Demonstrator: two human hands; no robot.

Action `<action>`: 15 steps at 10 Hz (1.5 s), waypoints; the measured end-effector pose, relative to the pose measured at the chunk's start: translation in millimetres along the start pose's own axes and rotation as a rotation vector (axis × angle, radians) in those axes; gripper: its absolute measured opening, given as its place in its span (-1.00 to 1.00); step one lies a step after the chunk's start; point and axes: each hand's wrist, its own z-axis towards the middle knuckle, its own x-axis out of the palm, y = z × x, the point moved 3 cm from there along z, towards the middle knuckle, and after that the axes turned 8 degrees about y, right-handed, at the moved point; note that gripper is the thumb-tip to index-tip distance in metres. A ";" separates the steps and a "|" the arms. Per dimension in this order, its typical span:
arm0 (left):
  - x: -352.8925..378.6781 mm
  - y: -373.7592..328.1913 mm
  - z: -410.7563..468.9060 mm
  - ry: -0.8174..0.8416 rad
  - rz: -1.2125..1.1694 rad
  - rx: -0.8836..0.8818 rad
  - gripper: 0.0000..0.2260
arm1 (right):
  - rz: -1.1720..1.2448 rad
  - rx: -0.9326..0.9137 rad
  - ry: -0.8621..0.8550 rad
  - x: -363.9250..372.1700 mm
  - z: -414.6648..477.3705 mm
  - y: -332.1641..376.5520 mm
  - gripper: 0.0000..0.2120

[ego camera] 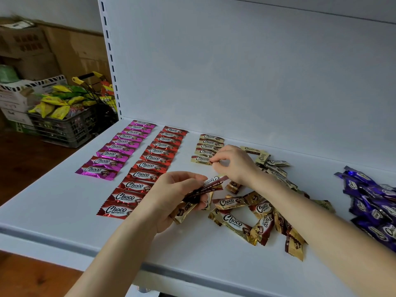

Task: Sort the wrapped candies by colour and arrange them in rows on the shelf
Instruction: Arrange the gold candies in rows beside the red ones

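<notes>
On the white shelf (64, 202) lie a row of pink candies (116, 147), a longer row of red candies (147, 168) and a short row of gold candies (206, 147). My right hand (232, 162) pinches the right end of the nearest gold candy (200, 160) in that row. My left hand (171, 196) grips a small bunch of gold candies (205, 187) just above the shelf. A loose heap of gold candies (252, 215) lies under and beside my right forearm. A pile of purple candies (372, 202) sits at the far right.
The shelf has a white back panel (235, 71) and a slotted upright (110, 58) at its left. Left of the shelf stand a dark crate of yellow and green snack packs (62, 112) and stacked cardboard boxes (38, 50) on a wooden floor.
</notes>
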 end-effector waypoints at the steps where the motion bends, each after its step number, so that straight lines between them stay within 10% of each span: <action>1: 0.0 0.0 -0.6 -0.001 0.000 -0.002 -0.92 | 0.021 -0.016 -0.009 -1.1 -0.2 0.4 -0.81; 15: -0.4 0.3 1.0 -0.005 0.008 0.002 -0.90 | -0.028 0.078 -0.050 -7.6 3.0 -19.6 -0.77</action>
